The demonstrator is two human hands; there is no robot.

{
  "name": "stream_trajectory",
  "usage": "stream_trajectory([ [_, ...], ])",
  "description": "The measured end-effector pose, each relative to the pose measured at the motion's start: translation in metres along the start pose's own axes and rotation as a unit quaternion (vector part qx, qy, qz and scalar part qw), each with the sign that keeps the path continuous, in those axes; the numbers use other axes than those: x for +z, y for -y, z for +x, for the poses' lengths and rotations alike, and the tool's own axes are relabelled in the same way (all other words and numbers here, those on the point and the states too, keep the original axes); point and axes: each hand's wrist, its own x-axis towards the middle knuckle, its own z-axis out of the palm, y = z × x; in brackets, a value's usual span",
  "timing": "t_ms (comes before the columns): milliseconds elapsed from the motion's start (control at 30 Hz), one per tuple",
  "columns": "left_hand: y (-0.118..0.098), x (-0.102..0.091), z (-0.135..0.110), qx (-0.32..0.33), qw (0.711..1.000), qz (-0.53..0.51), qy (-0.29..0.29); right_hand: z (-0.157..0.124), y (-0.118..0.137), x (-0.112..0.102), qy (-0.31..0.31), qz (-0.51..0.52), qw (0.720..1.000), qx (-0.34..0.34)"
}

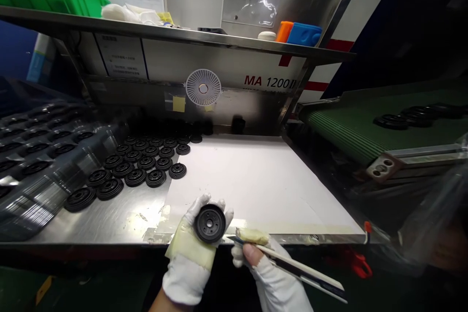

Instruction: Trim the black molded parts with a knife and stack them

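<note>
My left hand (193, 246), in a white glove with a yellowish band, is closed around a black round wheel-like part (209, 223). Its hollow face, with a light centre and small holes, is turned up to me. Just right of it, my right hand (261, 258) grips a slim white-and-black utility knife (300, 270). The thumb is bare and the rest of this hand is gloved. The knife's tip points left at the part, and I cannot tell whether it touches. Many similar black parts (135, 177) sit in rows on the metal table to the left.
A white sheet (248, 180) covers the table's middle. Clear plastic trays (73, 175) with black parts stand at left. A green conveyor (351, 122) carries more parts at right. A small fan (203, 87) is under the shelf (175, 34). Red-handled cutters (360, 263) hang at the front edge.
</note>
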Motion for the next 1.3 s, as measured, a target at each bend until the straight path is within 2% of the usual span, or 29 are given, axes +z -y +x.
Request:
stream_trajectory([
  [67,0.004,-0.005,0.004,0.017,1.0,-0.022,0.008,-0.003,0.004,0.008,-0.011,0.035,0.999,0.012],
  [133,0.007,-0.005,0.006,-0.009,1.0,-0.027,-0.01,-0.007,0.006,0.014,-0.014,0.064,0.998,0.012],
  [267,0.009,0.006,0.001,0.0,0.999,0.018,-0.029,-0.01,0.0,0.017,-0.02,0.024,1.0,0.003],
  [400,0.006,0.015,-0.009,0.015,1.0,0.011,-0.016,-0.009,-0.008,0.015,-0.041,-0.017,0.999,0.007],
  [567,0.006,0.017,-0.021,-0.052,0.996,0.063,0.047,-0.011,-0.008,0.02,-0.039,-0.017,0.999,-0.017],
  [800,0.01,0.018,-0.026,-0.005,0.997,0.045,0.058,-0.012,-0.01,0.021,-0.036,-0.069,0.996,-0.032],
  [933,0.01,0.018,-0.027,0.031,0.996,0.07,0.053,-0.01,-0.013,0.017,0.002,-0.112,0.992,-0.065],
  [1000,0.01,0.019,-0.028,0.024,0.995,0.081,0.052,-0.011,-0.012,0.016,0.022,-0.11,0.992,-0.065],
  [1167,0.011,0.02,-0.031,0.019,0.995,0.085,0.043,-0.014,-0.009,0.019,-0.008,-0.094,0.993,-0.073],
  [1300,0.012,0.02,-0.03,0.017,0.996,0.076,0.046,-0.014,-0.008,0.02,-0.001,-0.103,0.992,-0.075],
])
